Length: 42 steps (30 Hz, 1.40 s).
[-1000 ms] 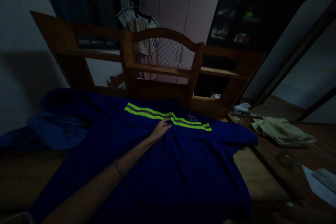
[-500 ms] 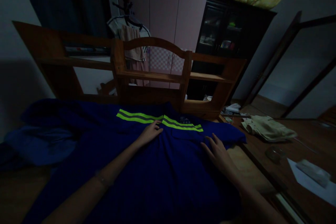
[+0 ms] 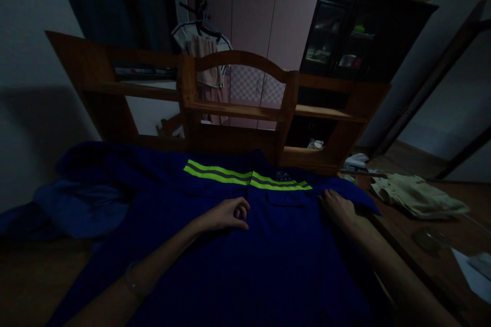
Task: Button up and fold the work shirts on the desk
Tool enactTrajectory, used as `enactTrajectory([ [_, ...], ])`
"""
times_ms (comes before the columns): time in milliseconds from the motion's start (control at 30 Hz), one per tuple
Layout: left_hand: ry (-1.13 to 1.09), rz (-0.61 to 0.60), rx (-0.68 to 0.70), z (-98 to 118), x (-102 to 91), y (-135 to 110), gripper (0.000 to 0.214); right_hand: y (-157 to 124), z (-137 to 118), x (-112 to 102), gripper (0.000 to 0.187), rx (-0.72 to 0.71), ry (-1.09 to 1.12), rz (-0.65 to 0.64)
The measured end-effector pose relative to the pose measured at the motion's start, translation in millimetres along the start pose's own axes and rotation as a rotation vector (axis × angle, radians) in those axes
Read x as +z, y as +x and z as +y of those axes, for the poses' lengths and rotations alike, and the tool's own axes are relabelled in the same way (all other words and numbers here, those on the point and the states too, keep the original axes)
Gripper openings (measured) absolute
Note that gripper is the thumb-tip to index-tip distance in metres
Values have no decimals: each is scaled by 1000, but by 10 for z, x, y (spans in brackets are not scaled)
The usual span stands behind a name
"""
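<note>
Head view: blue jacket [image 3: 268, 265] spread front-up before wooden headboard [image 3: 230, 139], collar end pointing away toward it, long axis running back toward wearer. Yellow-green stripe [image 3: 218, 173] crosswise. Left hand [image 3: 224, 214] half-curled over front, thumb parted from fingers. Right hand [image 3: 340, 210] at sleeve, fingers bent; cannot tell whether gripping.

Open room above the shirt [image 3: 245, 271] ends at the headboard [image 3: 230, 139].

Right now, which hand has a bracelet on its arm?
The left hand: a thin bracelet circles the left forearm, while the right forearm shows none.
</note>
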State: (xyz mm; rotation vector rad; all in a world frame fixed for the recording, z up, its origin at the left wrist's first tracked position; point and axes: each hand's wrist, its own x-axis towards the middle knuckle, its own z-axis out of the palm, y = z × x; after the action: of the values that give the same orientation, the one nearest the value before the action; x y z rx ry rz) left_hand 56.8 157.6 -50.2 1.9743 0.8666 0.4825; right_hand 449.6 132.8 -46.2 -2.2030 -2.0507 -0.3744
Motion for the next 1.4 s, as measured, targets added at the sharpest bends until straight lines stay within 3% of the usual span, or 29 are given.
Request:
enactTrajectory([
  [100, 66, -10, 34, 8, 5, -36, 41, -134, -530, -325, 27, -32, 12, 72],
  [167, 97, -22, 40, 6, 7, -64, 36, -267, -983, -518, 20, -315, 216, 106],
  [267, 112, 10, 14, -8, 14, -98, 29, -434, -1534, -620, 13, -721, 436, 7],
  [367, 118, 47, -21, -15, 11, -112, 21, -510, -1745, -492, 10, -913, 425, 50],
  [467, 102, 51, -46, 0, -18, -103, 20, -527, -1718, -325, 12, -990, 443, 59],
  [667, 17, 52, -121, 68, -45, -47, 22, -536, -1624, -316, 21, -946, 485, 7],
  [833, 6, 89, -176, 110, 78, -29, 17, -541, -1611, -340, 20, -917, 536, -48],
  [933, -126, 168, -224, 172, 166, -25, 17, -533, -1617, -305, 17, -908, 571, -47],
  [1067, -289, 400, -125, 295, 220, 14, 17, -478, -1605, -281, 18, -790, 688, 45],
  [1167, -268, 496, -82, 300, 239, 78, 13, -417, -1545, -326, 23, -639, 889, 221],
  [1267, -282, 490, -97, 193, 293, 142, 10, -375, -1496, -385, 24, -520, 1033, 348],
  [1400, -443, 421, -138, 39, 380, 145, 16, -356, -1543, -344, 20, -520, 1116, 270],
])
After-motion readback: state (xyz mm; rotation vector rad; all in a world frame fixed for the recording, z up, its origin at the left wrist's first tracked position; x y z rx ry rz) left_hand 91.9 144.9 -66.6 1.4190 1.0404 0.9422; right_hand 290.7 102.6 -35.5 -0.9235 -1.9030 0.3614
